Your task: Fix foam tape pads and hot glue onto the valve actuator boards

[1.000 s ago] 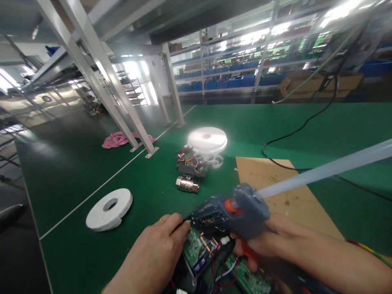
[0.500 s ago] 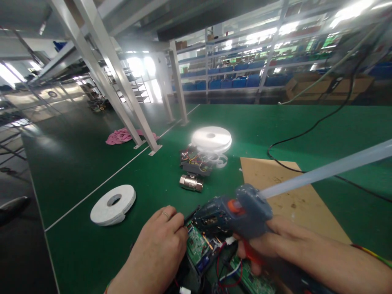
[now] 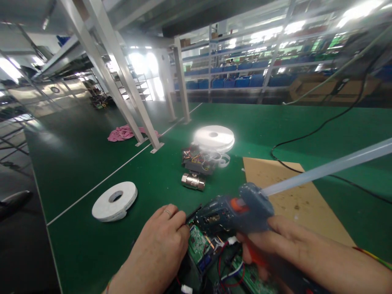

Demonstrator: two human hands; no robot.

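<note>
A green bench (image 3: 275, 122) takes up most of the view, with shelving behind it. On it lies a brown card (image 3: 294, 200) just right of the work, spotted with drips, likely there to spare the bench surface from glue. Two white tape rolls sit further off: one (image 3: 114, 201) to the left, one (image 3: 214, 138) behind a spare wired module (image 3: 199, 161) and a metal fitting (image 3: 192, 181), all kept within reach but apart from the hands.

The right hand (image 3: 275, 245) is closed around the grip of a blue glue gun (image 3: 232, 212), a finger on the red trigger, the clear stick (image 3: 327, 167) jutting out behind. The nozzle points down and left at the green board (image 3: 199, 247), which lies at the near edge among red and white wires.

The left hand (image 3: 162, 245) is curled, its fingertips pinched at the board's edge just by the nozzle (apparently steadying it); what exactly they pinch I cannot tell.
</note>
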